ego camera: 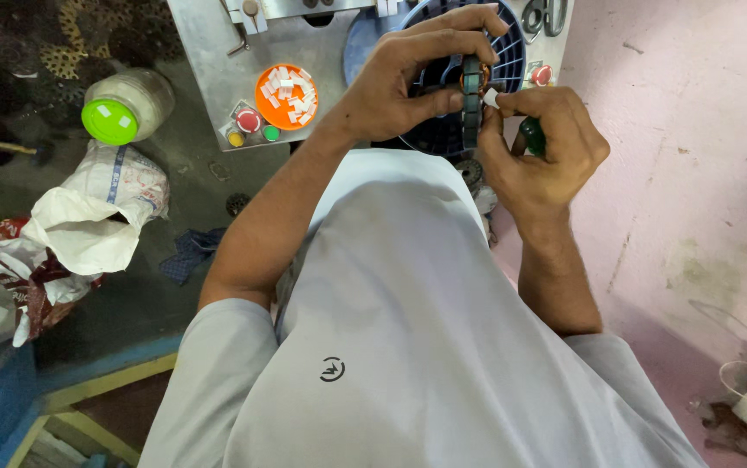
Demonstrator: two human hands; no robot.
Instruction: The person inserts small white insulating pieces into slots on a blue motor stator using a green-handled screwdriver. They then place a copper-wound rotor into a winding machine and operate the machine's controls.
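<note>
My left hand [412, 74] grips a dark ring-shaped motor stator [472, 100] with copper windings, held on edge above a blue slotted basket [505, 52]. My right hand [542, 143] pinches a small white slip [490, 98] against the stator's rim and also holds a green-handled tool [531, 136] in the palm. Both hands meet at the stator, in front of my grey shirt.
A grey metal machine panel [209, 52] carries an orange dish of white slips [287, 95], a red button [249, 120], small yellow and green buttons and another red button [542, 74]. A green-lidded jar [126, 106] and crumpled bags [79, 225] lie left. Pink floor lies right.
</note>
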